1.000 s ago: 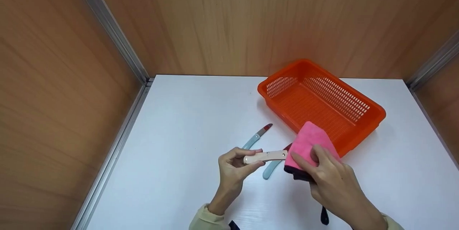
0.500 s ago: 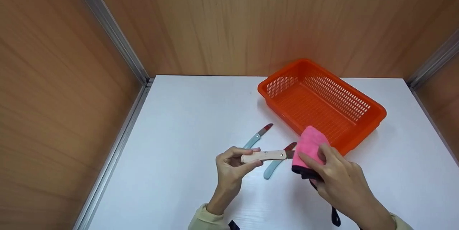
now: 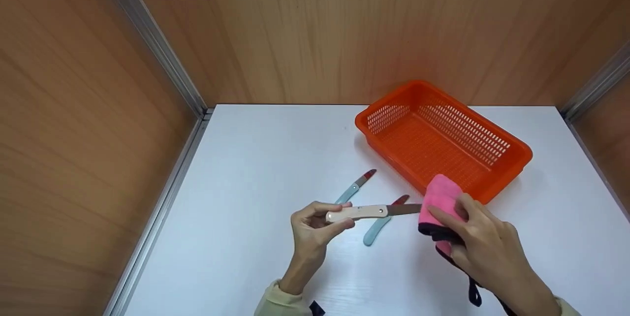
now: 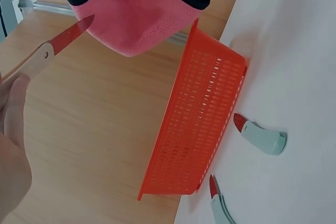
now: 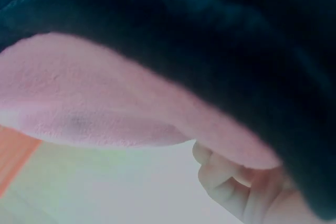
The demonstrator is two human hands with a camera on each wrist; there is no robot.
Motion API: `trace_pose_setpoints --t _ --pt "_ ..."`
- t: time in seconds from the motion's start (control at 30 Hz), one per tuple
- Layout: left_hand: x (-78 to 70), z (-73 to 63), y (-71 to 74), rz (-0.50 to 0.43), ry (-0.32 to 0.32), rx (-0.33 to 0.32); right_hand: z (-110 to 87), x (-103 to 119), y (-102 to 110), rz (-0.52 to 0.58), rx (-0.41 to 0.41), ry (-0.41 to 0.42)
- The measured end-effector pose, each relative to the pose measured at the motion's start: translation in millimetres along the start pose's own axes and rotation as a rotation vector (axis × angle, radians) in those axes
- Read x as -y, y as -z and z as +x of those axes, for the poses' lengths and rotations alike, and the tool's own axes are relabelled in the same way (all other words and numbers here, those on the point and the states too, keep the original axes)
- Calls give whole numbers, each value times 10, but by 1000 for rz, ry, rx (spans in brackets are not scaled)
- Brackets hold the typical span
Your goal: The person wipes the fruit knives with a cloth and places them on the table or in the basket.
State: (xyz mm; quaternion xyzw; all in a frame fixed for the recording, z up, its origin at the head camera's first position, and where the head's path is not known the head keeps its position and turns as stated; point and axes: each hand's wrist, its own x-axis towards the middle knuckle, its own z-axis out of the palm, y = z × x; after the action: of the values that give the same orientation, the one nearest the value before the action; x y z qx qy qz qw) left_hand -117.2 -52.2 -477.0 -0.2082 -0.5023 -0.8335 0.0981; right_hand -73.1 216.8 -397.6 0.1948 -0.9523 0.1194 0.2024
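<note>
My left hand point(image 3: 311, 232) pinches the cream handle of a small knife point(image 3: 357, 212) between thumb and fingers, its blade pointing right. My right hand point(image 3: 487, 242) grips a folded pink cloth point(image 3: 441, 200) with dark trim and a hanging loop. The blade point(image 4: 73, 34) is bare along most of its length, reddish in the left wrist view. Its tip overlaps the cloth's edge; whether they touch I cannot tell. Cloth point(image 5: 94, 93) fills most of the right wrist view. Below the held knife, two pale blue knives point(image 3: 376, 231) with red-tipped blades lie on the table.
An orange perforated basket point(image 3: 443, 143) stands at the back right of the white table point(image 3: 256, 158), behind the cloth. Wood panels point(image 3: 315, 30) with metal edging rise at the back and both sides.
My right hand has drawn the cloth to the right along the blade, uncovering most of it. My left hand has shifted slightly left with the knife. The blue knives and basket stay put.
</note>
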Motion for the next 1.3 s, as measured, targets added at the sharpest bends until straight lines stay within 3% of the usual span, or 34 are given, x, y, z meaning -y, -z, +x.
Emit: trace_pose_setpoints --t 0.2,0.5,0.67,0.9,1.07,1.3 --pt "-8 -11 15 65 6 18 -39 -126 15 18 -75 -18" --pt "51 -22 4 72 -67 80 1 -124 112 18 -134 -8" --pt "76 -24 -44 93 -54 105 60 30 94 15 -86 17" --pt "76 -37 -117 107 -74 121 83 232 -50 3 60 76" --pt "61 -59 -115 115 -101 115 64 265 -101 18 93 83" --pt "39 -46 -84 61 -85 76 48 210 -79 9 136 34"
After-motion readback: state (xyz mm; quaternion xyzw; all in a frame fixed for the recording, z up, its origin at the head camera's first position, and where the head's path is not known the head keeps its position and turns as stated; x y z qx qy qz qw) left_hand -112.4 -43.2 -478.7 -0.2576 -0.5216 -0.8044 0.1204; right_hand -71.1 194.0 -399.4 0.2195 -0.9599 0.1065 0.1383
